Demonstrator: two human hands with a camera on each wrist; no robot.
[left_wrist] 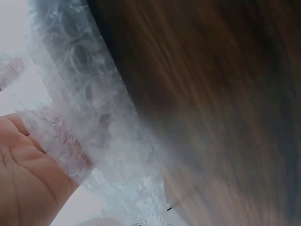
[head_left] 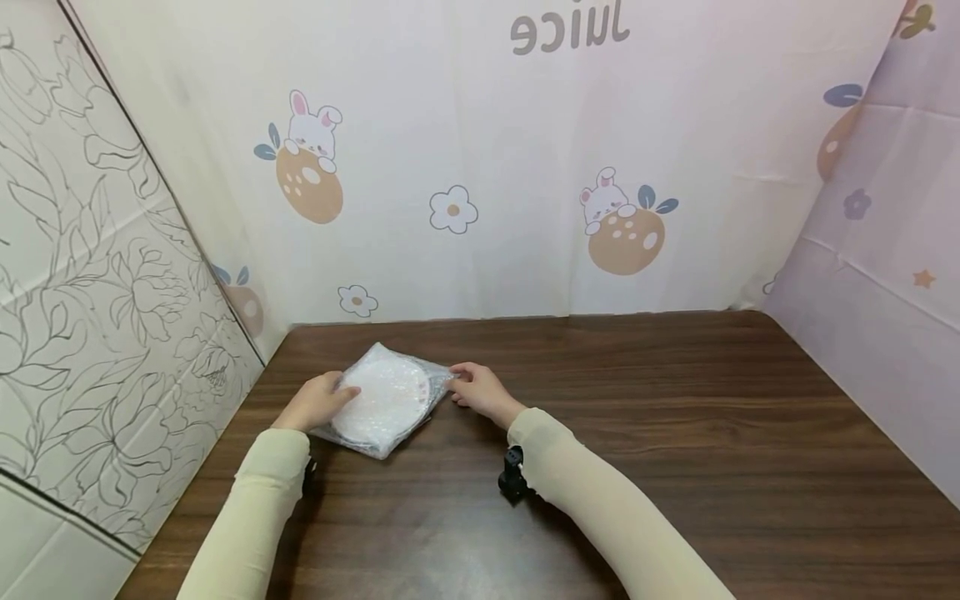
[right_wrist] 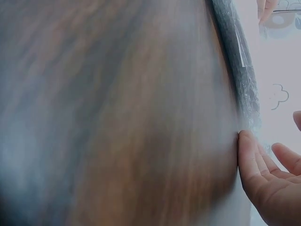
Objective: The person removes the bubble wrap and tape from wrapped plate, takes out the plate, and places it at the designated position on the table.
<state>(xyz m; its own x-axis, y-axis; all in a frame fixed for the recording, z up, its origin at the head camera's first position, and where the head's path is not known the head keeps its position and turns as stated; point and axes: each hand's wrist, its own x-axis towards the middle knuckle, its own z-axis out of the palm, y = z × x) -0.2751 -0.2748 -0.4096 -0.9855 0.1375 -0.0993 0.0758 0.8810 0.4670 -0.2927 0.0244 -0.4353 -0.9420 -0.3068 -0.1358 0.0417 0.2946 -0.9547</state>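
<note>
A clear bubble-wrap bag (head_left: 405,425) with a flat, round white thing like a plate (head_left: 386,392) inside is at the left of the table, between both hands. At its left side my left hand (head_left: 315,402) grips the edge, thumb laid over the top. The left wrist view shows the bubble wrap (left_wrist: 94,108) across the fingers, which are partly hidden behind it. My right hand (head_left: 486,392) pinches the bag's right corner. In the right wrist view, fingertips of the right hand (right_wrist: 273,181) touch the edge of the wrap (right_wrist: 242,70).
Beneath lies a dark brown wood-grain table (head_left: 637,400). A printed white curtain (head_left: 510,167) hangs along its back edge. White panels with line-drawn flowers (head_left: 112,292) stand at the left, and another curtain (head_left: 885,250) borders the right side.
</note>
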